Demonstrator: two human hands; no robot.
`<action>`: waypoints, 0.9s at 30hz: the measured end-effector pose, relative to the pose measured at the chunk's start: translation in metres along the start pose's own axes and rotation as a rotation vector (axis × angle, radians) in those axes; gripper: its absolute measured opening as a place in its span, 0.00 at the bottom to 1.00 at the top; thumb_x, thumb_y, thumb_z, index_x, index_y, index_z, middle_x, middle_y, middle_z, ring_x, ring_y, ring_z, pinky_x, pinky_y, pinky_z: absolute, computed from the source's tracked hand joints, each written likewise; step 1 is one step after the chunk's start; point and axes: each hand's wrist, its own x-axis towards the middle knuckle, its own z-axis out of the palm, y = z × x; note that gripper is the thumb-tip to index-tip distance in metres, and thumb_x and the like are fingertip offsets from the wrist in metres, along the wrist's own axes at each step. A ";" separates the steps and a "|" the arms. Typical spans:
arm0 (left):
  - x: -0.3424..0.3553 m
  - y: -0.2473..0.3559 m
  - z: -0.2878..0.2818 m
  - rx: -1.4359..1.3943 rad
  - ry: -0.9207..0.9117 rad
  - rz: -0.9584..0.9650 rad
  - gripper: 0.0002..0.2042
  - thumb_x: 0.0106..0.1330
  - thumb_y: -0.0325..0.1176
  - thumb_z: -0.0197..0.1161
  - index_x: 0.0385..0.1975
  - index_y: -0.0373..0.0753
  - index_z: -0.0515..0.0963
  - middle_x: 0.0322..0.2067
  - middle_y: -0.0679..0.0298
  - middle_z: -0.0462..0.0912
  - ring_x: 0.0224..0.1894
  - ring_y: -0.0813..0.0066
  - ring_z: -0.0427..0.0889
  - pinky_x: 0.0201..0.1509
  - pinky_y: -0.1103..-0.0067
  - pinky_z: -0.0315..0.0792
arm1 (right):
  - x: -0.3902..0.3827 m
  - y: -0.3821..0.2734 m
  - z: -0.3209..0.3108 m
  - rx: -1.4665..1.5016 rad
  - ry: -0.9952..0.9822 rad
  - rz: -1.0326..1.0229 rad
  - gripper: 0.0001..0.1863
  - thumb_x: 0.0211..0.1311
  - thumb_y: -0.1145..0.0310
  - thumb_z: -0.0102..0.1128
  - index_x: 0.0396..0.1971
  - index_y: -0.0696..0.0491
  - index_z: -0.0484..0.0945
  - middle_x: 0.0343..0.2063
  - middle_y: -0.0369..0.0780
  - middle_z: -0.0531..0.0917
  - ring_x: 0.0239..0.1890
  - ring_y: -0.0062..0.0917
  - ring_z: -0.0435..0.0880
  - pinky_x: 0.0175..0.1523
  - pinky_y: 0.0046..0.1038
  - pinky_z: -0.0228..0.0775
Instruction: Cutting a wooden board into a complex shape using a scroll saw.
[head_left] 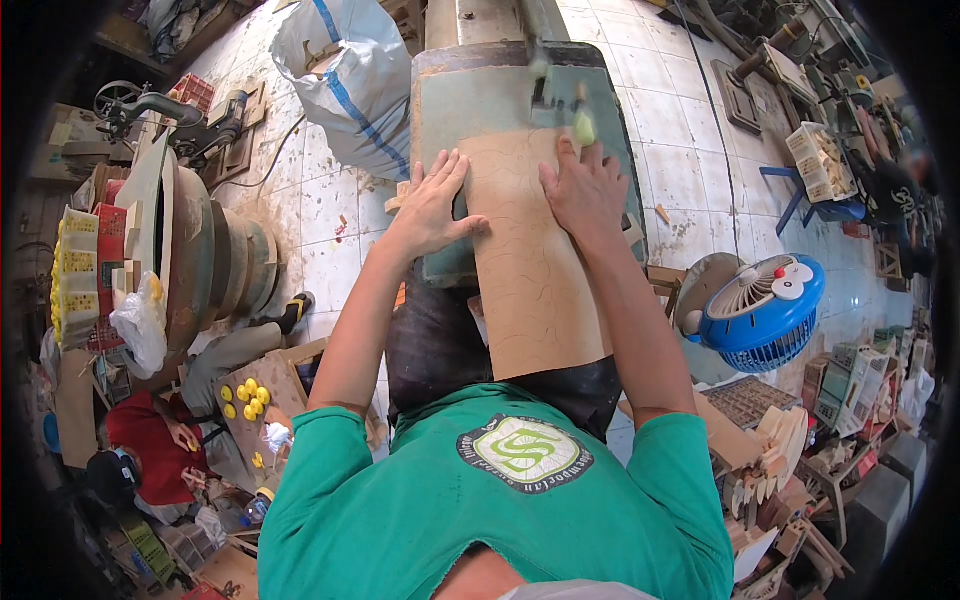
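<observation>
Both hands flat, board (530, 270) lengthwise away

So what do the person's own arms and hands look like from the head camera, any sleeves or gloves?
Both hands are bare: no gloves, rings or watch show on the left hand or the right hand. The forearms are uncovered too. The person wears a green short-sleeved T-shirt whose sleeves end above the elbows, with a round dark badge printed on the chest, holding a pale green and white design.

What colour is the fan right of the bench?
Blue fan with white centre, head view.
</observation>
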 end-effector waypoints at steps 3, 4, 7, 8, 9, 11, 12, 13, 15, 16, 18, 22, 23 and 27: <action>-0.013 0.028 -0.007 0.180 0.115 -0.146 0.51 0.60 0.57 0.75 0.77 0.34 0.59 0.77 0.39 0.58 0.82 0.43 0.52 0.84 0.47 0.43 | 0.000 0.003 0.004 -0.042 -0.106 0.067 0.29 0.69 0.48 0.61 0.65 0.44 0.77 0.63 0.46 0.77 0.61 0.48 0.77 0.61 0.53 0.70; -0.022 0.043 -0.007 0.181 0.105 -0.150 0.51 0.60 0.57 0.75 0.77 0.34 0.59 0.77 0.39 0.58 0.82 0.43 0.52 0.84 0.47 0.43 | 0.002 0.007 0.008 -0.085 0.004 -0.064 0.29 0.70 0.48 0.61 0.65 0.46 0.77 0.65 0.45 0.76 0.63 0.46 0.76 0.64 0.53 0.69; -0.071 0.103 0.005 0.069 0.068 -0.008 0.52 0.54 0.53 0.79 0.77 0.38 0.61 0.78 0.38 0.55 0.82 0.37 0.49 0.82 0.43 0.43 | 0.011 0.022 0.022 0.020 0.090 -0.265 0.28 0.71 0.50 0.60 0.65 0.50 0.77 0.68 0.43 0.75 0.68 0.42 0.74 0.68 0.51 0.67; -0.091 0.121 0.010 0.039 0.028 0.108 0.53 0.50 0.55 0.81 0.75 0.38 0.62 0.77 0.37 0.56 0.80 0.37 0.53 0.80 0.40 0.45 | 0.013 0.028 0.026 0.137 -0.009 -0.292 0.28 0.71 0.52 0.60 0.64 0.52 0.77 0.70 0.42 0.74 0.70 0.40 0.73 0.69 0.49 0.67; -0.110 0.136 0.015 -0.030 -0.042 0.200 0.55 0.47 0.55 0.83 0.75 0.39 0.62 0.77 0.36 0.54 0.81 0.37 0.51 0.81 0.40 0.44 | 0.015 0.033 0.029 0.169 0.058 -0.340 0.28 0.71 0.52 0.60 0.64 0.52 0.77 0.70 0.42 0.74 0.70 0.40 0.73 0.69 0.49 0.67; -0.131 0.146 0.027 -0.073 -0.193 0.185 0.53 0.47 0.54 0.83 0.75 0.42 0.65 0.79 0.41 0.54 0.83 0.42 0.49 0.81 0.41 0.42 | 0.015 0.038 0.033 0.127 0.092 -0.395 0.25 0.72 0.54 0.60 0.63 0.50 0.79 0.69 0.42 0.76 0.70 0.40 0.74 0.67 0.45 0.70; -0.136 0.146 0.033 -0.040 -0.155 0.205 0.52 0.47 0.53 0.83 0.74 0.42 0.66 0.79 0.44 0.54 0.83 0.45 0.49 0.82 0.42 0.41 | 0.014 0.038 0.033 0.150 0.130 -0.428 0.25 0.72 0.54 0.60 0.63 0.50 0.79 0.69 0.42 0.76 0.70 0.40 0.74 0.67 0.45 0.70; -0.140 0.144 0.038 0.001 -0.189 0.199 0.50 0.48 0.52 0.83 0.73 0.43 0.68 0.80 0.47 0.54 0.83 0.48 0.49 0.82 0.43 0.40 | 0.013 0.038 0.033 0.180 0.093 -0.391 0.24 0.72 0.55 0.61 0.63 0.50 0.80 0.68 0.42 0.77 0.69 0.40 0.75 0.66 0.45 0.71; -0.147 0.133 0.042 -0.050 -0.075 0.202 0.46 0.50 0.49 0.82 0.72 0.45 0.71 0.80 0.53 0.56 0.84 0.53 0.51 0.83 0.45 0.39 | 0.012 0.034 0.031 0.206 0.053 -0.354 0.24 0.71 0.56 0.61 0.62 0.50 0.80 0.68 0.42 0.77 0.69 0.40 0.76 0.65 0.44 0.72; -0.148 0.127 0.041 -0.047 -0.086 0.216 0.46 0.50 0.49 0.82 0.72 0.45 0.71 0.80 0.53 0.56 0.84 0.54 0.51 0.83 0.46 0.39 | 0.012 0.031 0.029 0.206 0.047 -0.330 0.24 0.71 0.56 0.61 0.62 0.50 0.80 0.68 0.42 0.77 0.68 0.40 0.76 0.64 0.45 0.73; -0.150 0.117 0.039 -0.024 -0.152 0.215 0.46 0.51 0.48 0.82 0.72 0.45 0.70 0.80 0.55 0.56 0.84 0.57 0.51 0.84 0.49 0.41 | 0.012 0.027 0.027 0.208 0.039 -0.311 0.23 0.71 0.56 0.61 0.62 0.50 0.80 0.68 0.42 0.77 0.68 0.41 0.76 0.63 0.45 0.75; -0.146 0.110 0.033 -0.035 -0.158 0.236 0.46 0.51 0.47 0.82 0.73 0.46 0.69 0.81 0.56 0.56 0.83 0.56 0.52 0.83 0.49 0.44 | 0.013 0.026 0.025 0.202 0.062 -0.307 0.23 0.71 0.57 0.61 0.61 0.50 0.81 0.68 0.43 0.78 0.65 0.41 0.79 0.62 0.44 0.76; -0.145 0.110 0.031 -0.032 -0.176 0.233 0.46 0.51 0.47 0.82 0.73 0.46 0.69 0.81 0.56 0.56 0.83 0.56 0.52 0.83 0.48 0.46 | 0.013 0.026 0.025 0.188 0.088 -0.322 0.23 0.71 0.57 0.60 0.61 0.50 0.81 0.68 0.43 0.78 0.63 0.41 0.80 0.62 0.44 0.76; -0.142 0.108 0.030 -0.071 -0.193 0.237 0.51 0.45 0.44 0.84 0.74 0.47 0.68 0.81 0.54 0.55 0.83 0.53 0.52 0.83 0.46 0.46 | 0.014 0.026 0.023 0.247 0.059 -0.303 0.23 0.71 0.57 0.60 0.61 0.50 0.81 0.68 0.43 0.78 0.64 0.41 0.79 0.63 0.44 0.76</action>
